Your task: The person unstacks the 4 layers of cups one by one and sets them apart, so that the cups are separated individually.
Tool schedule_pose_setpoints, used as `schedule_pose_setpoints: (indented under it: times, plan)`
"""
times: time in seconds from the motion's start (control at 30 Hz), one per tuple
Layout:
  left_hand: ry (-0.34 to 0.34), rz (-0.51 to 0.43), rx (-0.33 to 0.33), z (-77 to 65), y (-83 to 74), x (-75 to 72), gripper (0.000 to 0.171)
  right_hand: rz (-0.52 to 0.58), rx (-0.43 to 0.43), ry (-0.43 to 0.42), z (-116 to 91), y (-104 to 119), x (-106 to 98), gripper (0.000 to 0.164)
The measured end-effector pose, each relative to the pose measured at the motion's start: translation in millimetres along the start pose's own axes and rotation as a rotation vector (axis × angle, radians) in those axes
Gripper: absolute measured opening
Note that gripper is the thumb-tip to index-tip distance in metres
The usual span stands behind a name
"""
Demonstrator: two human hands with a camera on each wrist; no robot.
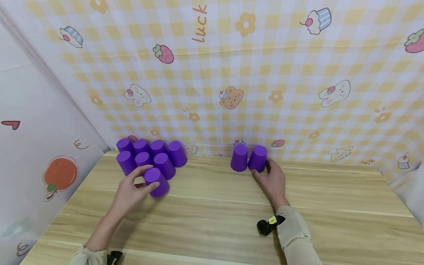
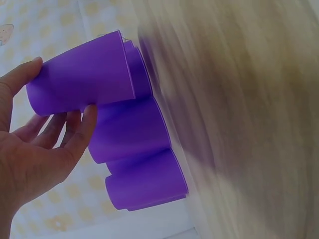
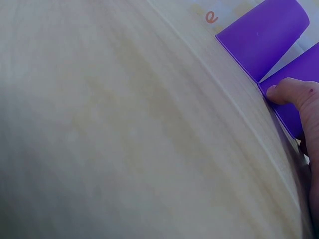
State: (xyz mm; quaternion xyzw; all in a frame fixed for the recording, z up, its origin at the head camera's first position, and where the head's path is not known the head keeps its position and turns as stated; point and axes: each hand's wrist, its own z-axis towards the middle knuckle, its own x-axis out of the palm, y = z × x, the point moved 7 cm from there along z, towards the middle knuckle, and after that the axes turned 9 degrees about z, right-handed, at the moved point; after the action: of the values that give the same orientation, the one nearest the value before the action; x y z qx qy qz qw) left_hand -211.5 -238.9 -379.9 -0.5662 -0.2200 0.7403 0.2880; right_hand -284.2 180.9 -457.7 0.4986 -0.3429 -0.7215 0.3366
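My left hand (image 1: 130, 187) grips an upside-down purple cup (image 1: 155, 181) between thumb and fingers, at the front of a cluster of matching cups. In the left wrist view, the rim of this held cup (image 2: 82, 74) is raised off the wood. Behind it, several more upside-down purple cups (image 1: 164, 165) stand close together in two rows. Farther right, my right hand (image 1: 273, 180) holds another purple cup (image 1: 257, 159) low near its rim, thumb in front; its fingers are partly hidden. That cup stands right beside a second upside-down cup (image 1: 239, 158), their rims meeting.
The cups are on a light wooden table (image 1: 212, 221) whose back edge meets a yellow checked cloth (image 1: 205, 121) with cartoon prints. A white printed cloth (image 1: 33, 121) hangs at the left. A black wrist camera (image 1: 266, 225) sits by the right sleeve.
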Motion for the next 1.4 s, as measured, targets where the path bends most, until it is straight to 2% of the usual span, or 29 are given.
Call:
schedule_pose_setpoints:
  times: [0.8, 1.3, 1.4]
  plan:
    - [-0.081, 0.043, -0.031, 1.4, 12.9, -6.8, 0.048, -0.017, -0.016, -0.006, 2.8, 1.0, -1.0, 0.066]
    - [-0.108, 0.1, -0.027, 3.8, 18.8, -7.5, 0.048, -0.015, -0.003, -0.005, 1.1, -0.4, -0.9, 0.066]
    - [-0.113, 0.106, -0.009, 3.5, 19.5, -7.5, 0.051, -0.018, -0.001, -0.006, 1.2, -0.5, -1.1, 0.066]
